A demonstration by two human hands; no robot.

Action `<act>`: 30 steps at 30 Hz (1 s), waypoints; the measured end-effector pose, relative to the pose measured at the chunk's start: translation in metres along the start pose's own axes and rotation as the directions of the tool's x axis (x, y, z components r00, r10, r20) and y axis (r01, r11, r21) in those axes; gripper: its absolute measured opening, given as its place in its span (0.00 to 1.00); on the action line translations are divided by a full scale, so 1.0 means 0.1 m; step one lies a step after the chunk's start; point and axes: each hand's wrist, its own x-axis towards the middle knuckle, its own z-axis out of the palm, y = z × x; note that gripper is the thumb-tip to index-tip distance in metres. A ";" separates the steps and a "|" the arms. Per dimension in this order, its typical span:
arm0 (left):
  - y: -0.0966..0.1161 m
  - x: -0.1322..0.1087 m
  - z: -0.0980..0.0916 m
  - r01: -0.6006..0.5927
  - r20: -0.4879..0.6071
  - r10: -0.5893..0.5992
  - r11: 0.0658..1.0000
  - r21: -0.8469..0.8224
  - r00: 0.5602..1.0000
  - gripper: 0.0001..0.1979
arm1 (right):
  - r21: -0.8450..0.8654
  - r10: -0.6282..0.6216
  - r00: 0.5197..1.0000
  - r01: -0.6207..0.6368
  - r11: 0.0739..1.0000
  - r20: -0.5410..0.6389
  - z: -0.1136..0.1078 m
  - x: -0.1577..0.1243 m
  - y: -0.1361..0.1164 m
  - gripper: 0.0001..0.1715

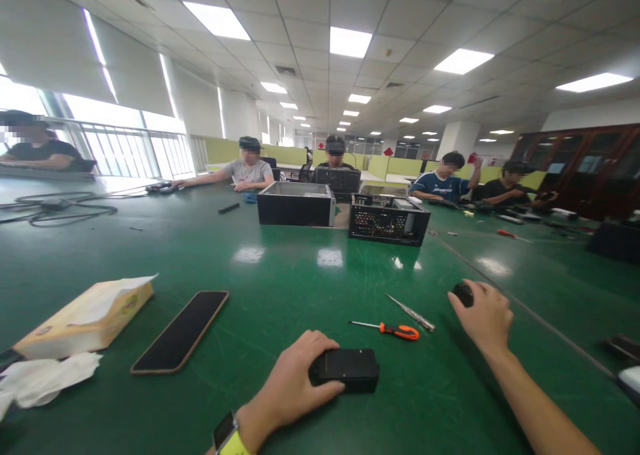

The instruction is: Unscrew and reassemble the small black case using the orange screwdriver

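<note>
My left hand (303, 378) grips one end of a black rectangular box-shaped device (353, 368) on the green table, thumb along the near side and fingers over the far side. To the right, my right hand (485, 315) is closed around a small black object (463, 294), whose kind I cannot make out. Between the hands lie an orange-and-black screwdriver (399, 331) and a slim screwdriver with a clear handle (413, 313). Left of my left hand, a smartphone (181, 331) rests with its dark screen up.
A tissue pack (90, 315) and a crumpled tissue (47, 381) lie at the left. Farther back stand a black computer case (295, 208) and an opened metal chassis (389, 221). Cables (55, 205) coil at the far left. Several people sit around the table (280, 275).
</note>
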 end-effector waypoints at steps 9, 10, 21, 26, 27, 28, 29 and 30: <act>-0.01 -0.01 0.01 -0.005 -0.035 0.006 0.999 0.033 0.999 0.23 | 0.090 0.341 0.939 -0.344 0.935 0.050 -0.10 0.20 0.48 0.41; -0.02 -0.01 0.02 0.008 -0.047 -0.006 0.999 0.043 0.999 0.23 | 0.125 0.334 0.941 -0.337 0.933 0.042 -0.10 0.20 0.43 0.42; -0.13 0.10 0.01 0.164 -0.441 -0.078 0.973 0.162 0.894 0.23 | 0.700 -0.790 0.521 0.430 0.571 0.324 -0.37 -1.15 -1.18 0.31; 0.07 -0.02 -0.16 -0.182 -0.120 0.194 0.978 0.103 0.974 0.29 | 0.765 -0.874 0.418 0.469 0.442 0.249 -0.26 -1.46 -1.40 0.34; 0.12 -0.03 -0.16 -0.205 -0.053 0.212 0.972 0.115 0.976 0.32 | 0.774 -0.876 0.445 0.482 0.411 0.188 -0.22 -1.42 -1.38 0.31; 0.16 -0.03 -0.14 -0.215 -0.003 0.217 0.968 0.126 0.976 0.34 | 0.770 -0.862 0.491 0.498 0.398 0.127 -0.17 -1.37 -1.35 0.25; 0.19 -0.03 -0.12 -0.212 0.036 0.209 0.968 0.137 0.977 0.35 | 0.751 -0.830 0.552 0.516 0.412 0.076 -0.12 -1.30 -1.33 0.21; 0.22 -0.02 -0.09 -0.205 0.067 0.197 0.968 0.146 0.978 0.34 | 0.715 -0.785 0.618 0.530 0.456 0.042 -0.08 -1.24 -1.31 0.18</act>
